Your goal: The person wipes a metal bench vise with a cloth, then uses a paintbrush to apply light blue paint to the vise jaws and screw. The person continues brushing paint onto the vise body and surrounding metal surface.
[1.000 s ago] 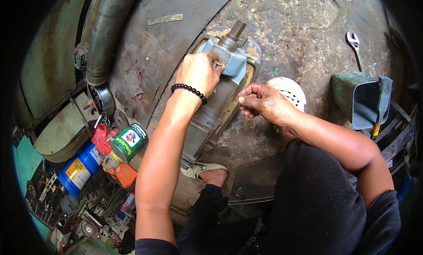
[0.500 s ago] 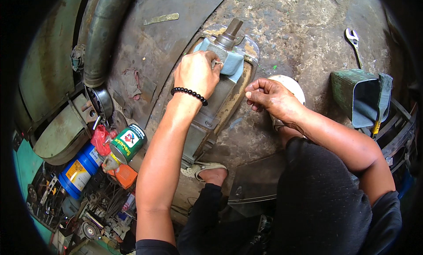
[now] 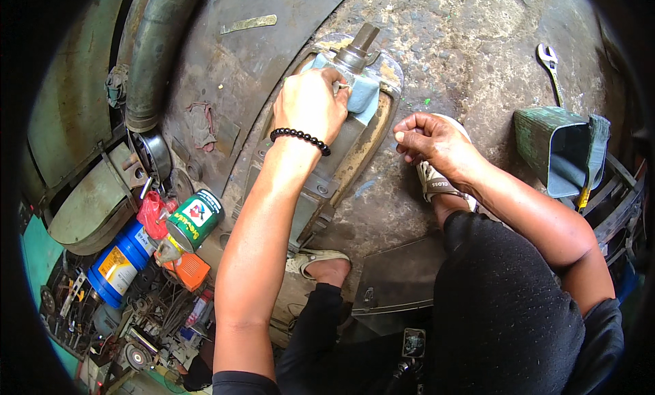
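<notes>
On the floor between my feet lies a long metal body like a machine vise [image 3: 331, 146], with a light-blue painted end block [image 3: 364, 94] and a thick shaft [image 3: 358, 45] sticking out at the far end. My left hand [image 3: 310, 105], a black bead bracelet on its wrist, rests against the blue block. Its fingers are pinched near the shaft's base; a small pale bit shows at the tips, too small to name. My right hand [image 3: 440, 146] hovers to the right of the metal body, above my right shoe [image 3: 437, 180]. Its thumb and fingers are curled together; what they hold, if anything, is hidden.
At the right lie an adjustable wrench [image 3: 550, 71] and a green square container [image 3: 546, 146] with a brush [image 3: 595, 152] against it. To the left are a green can [image 3: 196, 221], a blue bucket [image 3: 123, 265], a large pipe [image 3: 155, 60] and a flat metal strip [image 3: 249, 23].
My left hand has shifted slightly right and farther along the blue block. The right hand has moved a little right, still curled. The view has shifted a little.
</notes>
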The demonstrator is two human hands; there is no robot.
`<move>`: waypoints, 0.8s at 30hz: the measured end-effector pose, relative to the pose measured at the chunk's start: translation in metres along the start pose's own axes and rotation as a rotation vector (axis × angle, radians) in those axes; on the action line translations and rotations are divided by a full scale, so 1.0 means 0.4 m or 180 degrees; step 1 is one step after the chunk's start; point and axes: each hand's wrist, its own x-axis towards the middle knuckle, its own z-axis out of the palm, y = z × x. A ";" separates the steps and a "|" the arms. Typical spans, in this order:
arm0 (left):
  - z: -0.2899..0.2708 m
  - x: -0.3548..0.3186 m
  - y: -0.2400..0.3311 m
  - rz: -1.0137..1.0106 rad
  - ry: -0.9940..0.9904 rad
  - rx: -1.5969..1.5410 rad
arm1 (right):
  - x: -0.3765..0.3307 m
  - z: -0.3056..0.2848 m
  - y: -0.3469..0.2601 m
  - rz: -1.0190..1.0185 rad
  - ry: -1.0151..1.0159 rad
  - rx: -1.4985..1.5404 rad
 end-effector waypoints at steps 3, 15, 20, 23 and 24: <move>-0.001 0.013 0.014 -0.0157 -0.0126 -0.0061 | 0.003 -0.007 -0.008 0.0019 0.0056 0.0087; -0.006 0.045 0.035 -0.0730 -0.0029 -0.0385 | 0.000 -0.017 -0.002 -0.0041 0.0214 0.0025; -0.120 0.010 -0.029 -0.1221 0.0804 -0.1115 | -0.006 -0.041 0.001 0.0089 0.0277 0.0394; -0.158 -0.047 -0.071 -0.1184 0.0752 -0.1332 | -0.010 -0.055 -0.004 0.0054 0.0311 0.0543; -0.160 -0.062 -0.076 -0.1159 0.0729 -0.1446 | -0.010 -0.057 -0.006 0.0044 0.0317 0.0527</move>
